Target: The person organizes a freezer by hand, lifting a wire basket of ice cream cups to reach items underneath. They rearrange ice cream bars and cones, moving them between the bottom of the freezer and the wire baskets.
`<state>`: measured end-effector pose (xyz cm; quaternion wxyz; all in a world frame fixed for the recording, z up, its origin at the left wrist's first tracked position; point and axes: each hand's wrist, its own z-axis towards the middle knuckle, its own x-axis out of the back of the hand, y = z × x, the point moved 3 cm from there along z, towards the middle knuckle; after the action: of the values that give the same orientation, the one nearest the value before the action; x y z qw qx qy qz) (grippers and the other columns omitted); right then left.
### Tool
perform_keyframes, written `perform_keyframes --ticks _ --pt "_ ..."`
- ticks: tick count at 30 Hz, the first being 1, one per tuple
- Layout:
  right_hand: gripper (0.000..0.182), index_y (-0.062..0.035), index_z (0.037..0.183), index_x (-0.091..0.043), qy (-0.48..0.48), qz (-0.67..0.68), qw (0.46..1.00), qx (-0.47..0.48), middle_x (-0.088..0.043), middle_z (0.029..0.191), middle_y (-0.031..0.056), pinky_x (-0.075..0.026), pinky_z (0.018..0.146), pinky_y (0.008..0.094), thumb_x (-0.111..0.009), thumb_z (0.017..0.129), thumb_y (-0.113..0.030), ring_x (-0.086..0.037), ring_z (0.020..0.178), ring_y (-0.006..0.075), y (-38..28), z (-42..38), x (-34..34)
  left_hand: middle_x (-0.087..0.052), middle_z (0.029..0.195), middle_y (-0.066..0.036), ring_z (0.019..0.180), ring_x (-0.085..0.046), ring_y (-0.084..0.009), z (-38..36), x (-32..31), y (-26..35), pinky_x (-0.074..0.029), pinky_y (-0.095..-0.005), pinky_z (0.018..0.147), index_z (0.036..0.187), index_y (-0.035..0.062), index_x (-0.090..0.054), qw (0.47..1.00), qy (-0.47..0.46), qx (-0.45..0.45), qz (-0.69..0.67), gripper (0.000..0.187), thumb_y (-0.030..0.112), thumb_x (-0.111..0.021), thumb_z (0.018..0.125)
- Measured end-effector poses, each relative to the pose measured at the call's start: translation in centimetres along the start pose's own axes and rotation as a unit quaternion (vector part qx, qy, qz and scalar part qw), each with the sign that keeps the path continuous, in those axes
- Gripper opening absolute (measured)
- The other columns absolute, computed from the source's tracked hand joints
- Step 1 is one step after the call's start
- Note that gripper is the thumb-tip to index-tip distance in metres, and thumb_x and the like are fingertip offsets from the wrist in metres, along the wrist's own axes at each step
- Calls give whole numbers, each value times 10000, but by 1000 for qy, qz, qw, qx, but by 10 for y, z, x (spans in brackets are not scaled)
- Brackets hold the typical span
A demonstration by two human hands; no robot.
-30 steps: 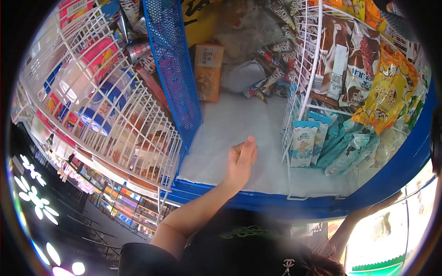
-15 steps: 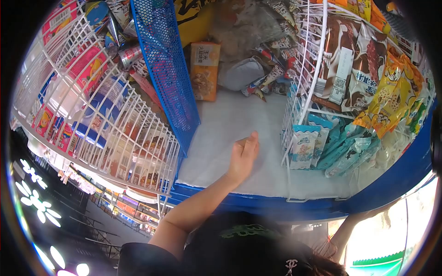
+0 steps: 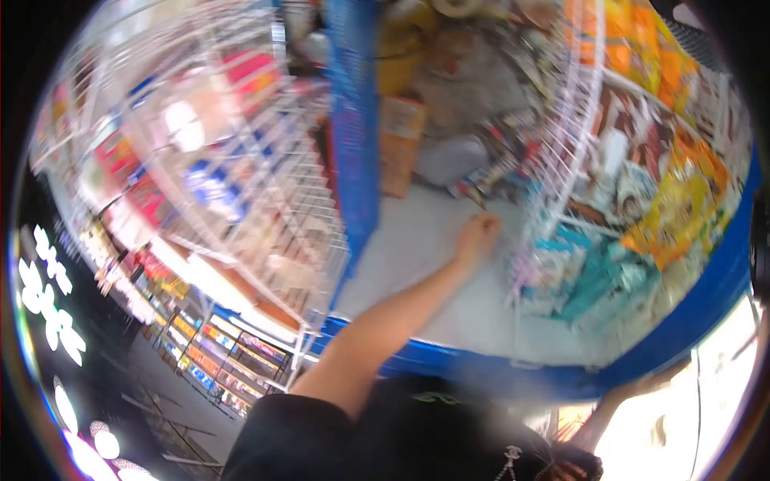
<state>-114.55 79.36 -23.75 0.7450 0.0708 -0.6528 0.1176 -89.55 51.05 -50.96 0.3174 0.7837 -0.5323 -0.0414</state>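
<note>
My left hand (image 3: 480, 235) reaches into the blue chest freezer, over its pale frosted floor (image 3: 401, 264). Its fingers look curled together, blurred, with nothing visible in them. Just beyond the fingertips lie wrapped ice cream cones (image 3: 481, 188) and a grey-white rounded package (image 3: 453, 160). An orange box (image 3: 400, 144) stands further left, against the blue mesh divider (image 3: 353, 136). My right arm (image 3: 618, 401) stretches out to the right, by the freezer's outer rim; the fingers of my right hand cannot be made out.
On the left, a white wire basket (image 3: 309, 232) holds tubs and packs. Another white wire basket (image 3: 573, 144) on the right holds brown, yellow and teal ice cream packs (image 3: 601, 276). The blue freezer rim (image 3: 433, 357) runs across in front of my body. Shop shelves (image 3: 224, 353) show at lower left.
My left hand has moved further into the freezer, closer to the wrapped cones. The view has shifted and is blurred, with the freezer's contents now lying further right and lower.
</note>
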Motion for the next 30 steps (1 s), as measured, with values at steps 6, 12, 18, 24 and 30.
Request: perform_keyframes --ticks 6,12,18,24,30 --pt "850 -33 1520 -282 28 18 999 30 -307 1543 223 -328 1119 496 -359 958 -666 -346 1397 392 -21 7 -3 -708 978 -121 871 -667 -225 -25 29 28 -507 -347 776 1060 37 -670 998 12 7 -59 273 273 -599 944" --pt "741 -114 1534 -292 67 -48 996 44 -332 1559 120 -342 1125 471 -413 979 -590 -336 1422 322 -16 6 0 -694 914 -108 801 -639 -165 -96 61 74 -489 -310 718 1048 18 -654 989 -27 -45 -139 243 233 -587 958" --pt "743 -140 1537 -296 110 -28 993 37 -336 1560 112 -304 1136 468 -500 956 -557 -328 1427 304 -24 7 4 -654 934 -36 879 -608 -116 -226 135 168 -482 -268 778 1067 15 -644 980 -123 -119 -104 198 181 -584 976" --pt "671 -122 1508 -360 134 -7 991 -22 -344 1542 166 -296 1131 461 -592 943 -402 -347 1410 330 -51 8 29 -647 992 -64 907 -626 -154 -315 300 247 -495 -293 809 1063 35 -651 895 20 -429 123 148 59 -629 919" --pt "223 -47 1085 -686 -390 487 773 116 -702 1030 85 -501 871 324 -703 890 -154 -647 976 180 -275 -123 78 -693 1020 -52 938 -611 -139 -289 518 322 -480 -309 829 1109 59 -675 822 288 -415 263 195 159 -598 959"
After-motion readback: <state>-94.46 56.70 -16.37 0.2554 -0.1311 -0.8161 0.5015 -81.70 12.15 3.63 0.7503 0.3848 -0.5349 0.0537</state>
